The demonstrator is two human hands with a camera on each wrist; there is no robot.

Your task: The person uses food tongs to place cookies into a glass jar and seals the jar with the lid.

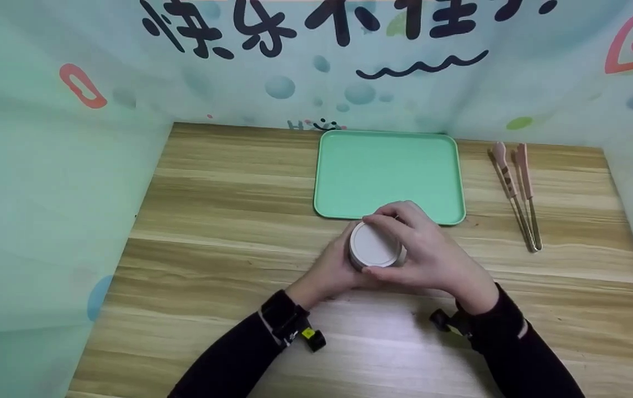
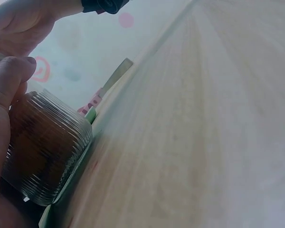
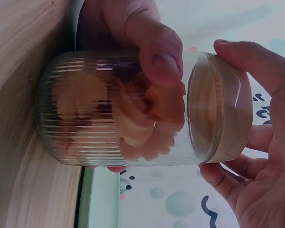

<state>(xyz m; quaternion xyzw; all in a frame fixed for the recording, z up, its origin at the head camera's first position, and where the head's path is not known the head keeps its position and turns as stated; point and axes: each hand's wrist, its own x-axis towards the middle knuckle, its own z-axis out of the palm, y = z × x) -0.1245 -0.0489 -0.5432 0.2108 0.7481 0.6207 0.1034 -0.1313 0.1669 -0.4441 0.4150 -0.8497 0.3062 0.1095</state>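
Observation:
A clear glass jar [image 3: 80, 107] with a ribbed lower body holds golden-brown, swirled pieces that look like cookies. My left hand [image 1: 334, 266] grips the jar's body, its thumb lying across the glass in the right wrist view. Over the jar's mouth sits a pale round lid [image 1: 376, 244], whose rim the fingers and thumb of my right hand [image 1: 432, 251] hold from the side. The jar stands upright in front of the tray; whether its base touches the table cannot be told.
Behind the hands, a mint-green tray [image 1: 388, 171] lies on the wooden table [image 1: 211, 265]. Pink-handled metal tongs [image 1: 521, 199] lie to its right. Printed fabric [image 1: 228, 88] hangs along the back and sides of the table.

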